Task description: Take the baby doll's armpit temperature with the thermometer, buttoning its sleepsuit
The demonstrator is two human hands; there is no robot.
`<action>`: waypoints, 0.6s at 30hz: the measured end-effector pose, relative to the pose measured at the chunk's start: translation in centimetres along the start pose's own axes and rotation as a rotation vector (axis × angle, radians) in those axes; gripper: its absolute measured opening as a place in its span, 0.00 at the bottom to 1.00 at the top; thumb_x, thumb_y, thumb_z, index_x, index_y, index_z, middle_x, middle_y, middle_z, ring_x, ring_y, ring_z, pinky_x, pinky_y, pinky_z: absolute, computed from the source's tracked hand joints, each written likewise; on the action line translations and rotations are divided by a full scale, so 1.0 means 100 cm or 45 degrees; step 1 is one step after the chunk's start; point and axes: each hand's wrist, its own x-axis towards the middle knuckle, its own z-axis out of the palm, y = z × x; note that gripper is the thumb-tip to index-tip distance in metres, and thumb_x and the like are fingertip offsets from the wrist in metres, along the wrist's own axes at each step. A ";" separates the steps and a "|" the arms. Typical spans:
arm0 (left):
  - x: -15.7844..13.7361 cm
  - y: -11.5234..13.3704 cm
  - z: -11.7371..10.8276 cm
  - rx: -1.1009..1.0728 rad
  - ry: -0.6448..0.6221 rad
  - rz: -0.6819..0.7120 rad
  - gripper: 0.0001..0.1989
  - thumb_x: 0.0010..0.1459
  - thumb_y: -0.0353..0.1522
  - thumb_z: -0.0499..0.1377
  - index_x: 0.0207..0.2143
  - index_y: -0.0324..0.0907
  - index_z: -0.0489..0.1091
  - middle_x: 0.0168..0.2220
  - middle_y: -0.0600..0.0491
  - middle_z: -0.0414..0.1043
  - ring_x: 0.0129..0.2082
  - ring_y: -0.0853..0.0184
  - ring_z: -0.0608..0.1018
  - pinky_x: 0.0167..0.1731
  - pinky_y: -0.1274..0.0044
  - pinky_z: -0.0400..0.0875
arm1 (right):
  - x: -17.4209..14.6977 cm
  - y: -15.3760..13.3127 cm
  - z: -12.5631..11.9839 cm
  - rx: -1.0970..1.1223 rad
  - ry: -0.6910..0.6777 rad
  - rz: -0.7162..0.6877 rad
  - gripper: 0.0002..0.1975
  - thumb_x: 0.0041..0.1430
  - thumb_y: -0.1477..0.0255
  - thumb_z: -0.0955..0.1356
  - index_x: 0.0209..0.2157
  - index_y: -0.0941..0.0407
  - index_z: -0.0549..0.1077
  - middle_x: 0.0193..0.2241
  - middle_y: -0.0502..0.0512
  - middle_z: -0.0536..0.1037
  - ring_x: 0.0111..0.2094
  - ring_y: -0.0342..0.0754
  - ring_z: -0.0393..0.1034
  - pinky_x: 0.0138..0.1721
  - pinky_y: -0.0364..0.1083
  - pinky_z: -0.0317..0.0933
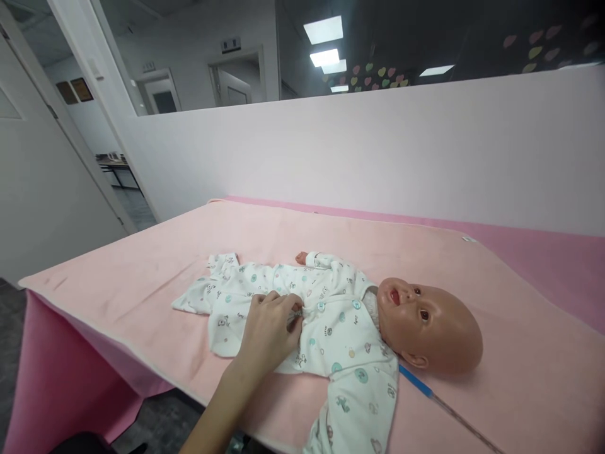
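- The baby doll (pixel 432 328) lies face up across the middle of the pink blanket (pixel 155 252), its bald head to the right, and wears a white printed baby romper (pixel 326 337) whose legs trail to the left.
- The left hand (pixel 274 321) rests over the romper's middle, thumb and fingers drawn together with a fold of cloth pinched between them; the fingertips are partly hidden.
- The right hand is out of view, so I cannot tell its state.
- The romper looks light, soft and limp, and would probably wrinkle and shift rather than hold a shape. A front edge or seam, taken between thumb and fingertips, seems the surest hold.
- The near sleeve (pixel 362 403) hangs broad and loose toward the near edge; whether an arm fills it cannot be seen. At the far side, a small doll hand (pixel 301 258) pokes from its cuff.
- The doll's head looks smooth and firm, probably somewhat slippery and heavier than the clothing. Lifting would go best with a palm beneath neck and shoulders.
- A thin rod with a blue grip (pixel 416 381) lies just beside the near shoulder, running toward the near right; it looks stiff.
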 end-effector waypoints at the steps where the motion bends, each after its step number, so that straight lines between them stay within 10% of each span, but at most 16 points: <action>1: -0.001 0.000 0.001 -0.004 0.007 -0.002 0.07 0.50 0.28 0.52 0.33 0.44 0.67 0.30 0.56 0.72 0.31 0.65 0.70 0.36 0.71 0.55 | 0.003 -0.001 0.005 0.013 0.047 0.013 0.08 0.35 0.54 0.67 0.20 0.39 0.73 0.18 0.58 0.69 0.43 0.60 0.59 0.38 0.58 0.51; 9: -0.006 -0.007 0.012 -0.057 0.125 0.067 0.08 0.49 0.28 0.52 0.34 0.43 0.65 0.29 0.56 0.71 0.32 0.67 0.71 0.38 0.71 0.55 | 0.008 -0.019 0.018 0.111 0.209 0.085 0.06 0.41 0.60 0.68 0.16 0.43 0.71 0.17 0.52 0.69 0.40 0.58 0.65 0.28 0.56 0.59; 18: -0.013 -0.009 0.021 -0.060 0.273 0.087 0.07 0.49 0.27 0.52 0.32 0.42 0.67 0.25 0.56 0.71 0.27 0.68 0.71 0.39 0.70 0.58 | 0.002 -0.004 0.010 0.427 -0.448 0.347 0.18 0.51 0.55 0.62 0.18 0.50 0.71 0.20 0.54 0.71 0.35 0.51 0.69 0.23 0.46 0.63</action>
